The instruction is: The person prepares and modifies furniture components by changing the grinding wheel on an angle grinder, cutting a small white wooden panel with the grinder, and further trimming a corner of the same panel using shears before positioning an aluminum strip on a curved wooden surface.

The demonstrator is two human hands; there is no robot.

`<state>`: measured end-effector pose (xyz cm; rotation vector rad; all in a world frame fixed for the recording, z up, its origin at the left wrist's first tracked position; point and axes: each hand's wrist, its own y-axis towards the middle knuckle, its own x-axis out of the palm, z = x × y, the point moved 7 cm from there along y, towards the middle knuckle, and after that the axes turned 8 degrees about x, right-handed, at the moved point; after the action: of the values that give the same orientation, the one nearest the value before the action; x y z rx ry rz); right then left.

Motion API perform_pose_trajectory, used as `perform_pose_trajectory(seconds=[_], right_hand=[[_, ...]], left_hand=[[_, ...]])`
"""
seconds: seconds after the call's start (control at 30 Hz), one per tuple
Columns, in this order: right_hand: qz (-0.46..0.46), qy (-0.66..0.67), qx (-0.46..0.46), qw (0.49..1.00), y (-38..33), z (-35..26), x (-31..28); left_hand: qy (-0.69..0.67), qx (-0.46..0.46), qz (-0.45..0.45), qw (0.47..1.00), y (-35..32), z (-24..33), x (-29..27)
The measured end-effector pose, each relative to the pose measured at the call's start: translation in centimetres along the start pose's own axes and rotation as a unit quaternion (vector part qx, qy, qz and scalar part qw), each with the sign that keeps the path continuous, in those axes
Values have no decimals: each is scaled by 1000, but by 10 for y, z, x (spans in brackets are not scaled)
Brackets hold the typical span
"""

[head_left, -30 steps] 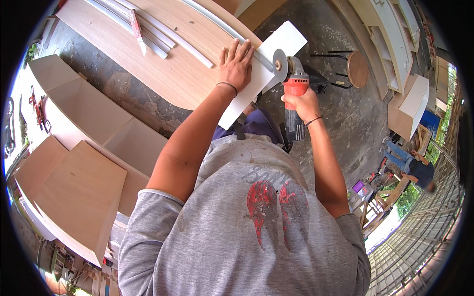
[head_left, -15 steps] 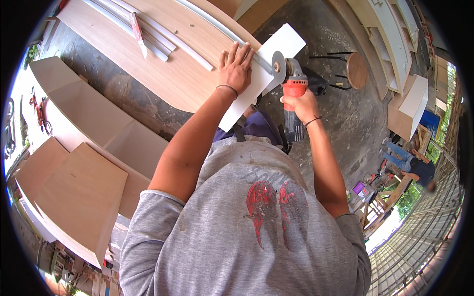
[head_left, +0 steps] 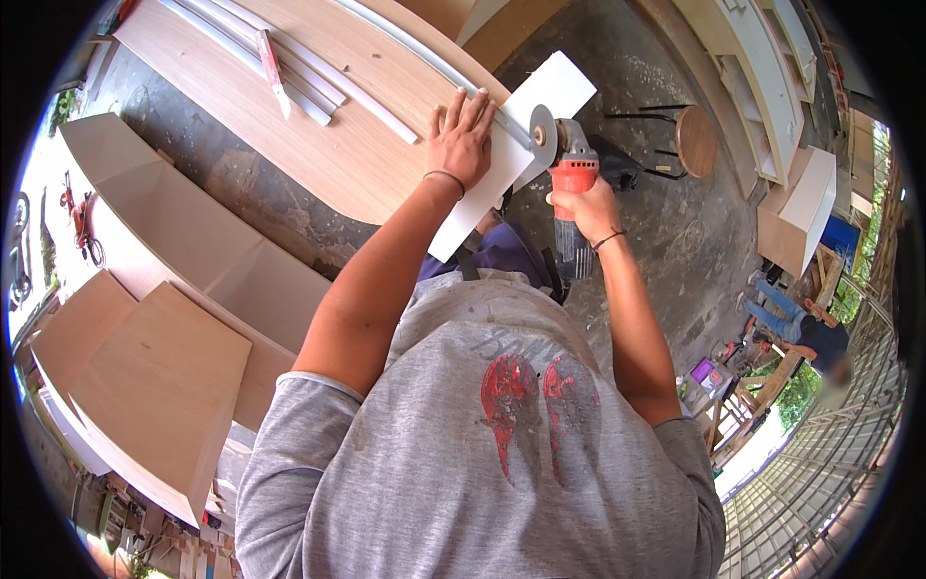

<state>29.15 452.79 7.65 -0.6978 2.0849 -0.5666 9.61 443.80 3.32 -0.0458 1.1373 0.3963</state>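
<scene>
Barely shifted, the right hand [head_left: 586, 205] grips the grinder [head_left: 575, 175] — disc [head_left: 543, 135] best kept square, left hand [head_left: 459, 149] flat over the strip [head_left: 514, 128].

Furniture workshop: angle grinder [head_left: 574, 178], cabinet carcasses [head_left: 178, 212], stained floor [head_left: 666, 256].

Near top centre, I see the person's bare left hand [head_left: 460, 147] spread on a narrow silver-grey strip [head_left: 513, 128] that crosses a white rectangular board [head_left: 557, 85]. Just right, the bare right hand [head_left: 590, 208] grips a red-and-grey angle grinder [head_left: 575, 176], its round grey disc [head_left: 544, 121] beside the strip's end.
</scene>
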Motion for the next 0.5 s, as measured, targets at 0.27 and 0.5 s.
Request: perform_pose_trajectory(seconds=[0.27,0.5], right_hand=[[-1,-7,4,1000,0,-1,1],[-4,7,3,1000,-2,-4,1]], left_hand=[[2,-1,-5,1000,0,-1,0],[-2,2,-3,1000,0,-1,0]])
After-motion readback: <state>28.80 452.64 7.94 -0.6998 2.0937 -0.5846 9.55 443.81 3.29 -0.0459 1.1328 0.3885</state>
